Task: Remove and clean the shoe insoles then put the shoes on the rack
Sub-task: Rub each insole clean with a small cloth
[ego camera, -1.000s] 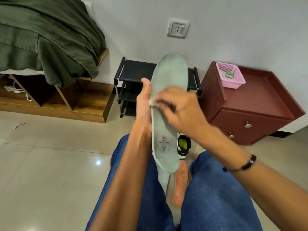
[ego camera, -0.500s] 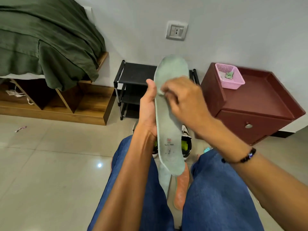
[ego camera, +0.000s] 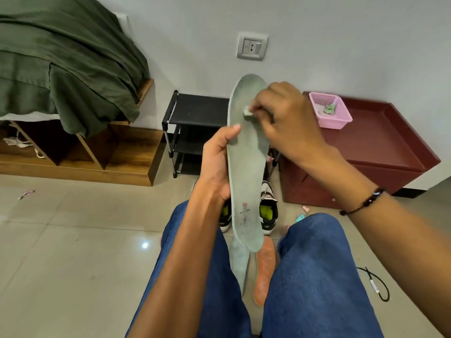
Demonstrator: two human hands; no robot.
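Observation:
A pale grey-green insole (ego camera: 246,172) stands upright before me, toe end up. My left hand (ego camera: 217,164) grips its left edge at mid-length, thumb on the face. My right hand (ego camera: 285,120) pinches a small white wad (ego camera: 247,111) against the insole's upper part. Behind the insole, two black-and-white shoes (ego camera: 268,211) with yellow-green linings sit on the floor; the left one is mostly hidden. Between my knees lie a second grey-green insole (ego camera: 240,267) and an orange one (ego camera: 264,269). The black shoe rack (ego camera: 195,132) stands against the wall.
A dark red cabinet (ego camera: 380,152) with a pink basket (ego camera: 329,111) stands right of the rack. A wooden bed base (ego camera: 80,154) under a green blanket is at the left. A black cord (ego camera: 375,286) lies on the tiled floor at the right, with small scraps nearby.
My right hand with the wad has moved up the insole from mid-length to the toe part. My left hand keeps its hold on the insole.

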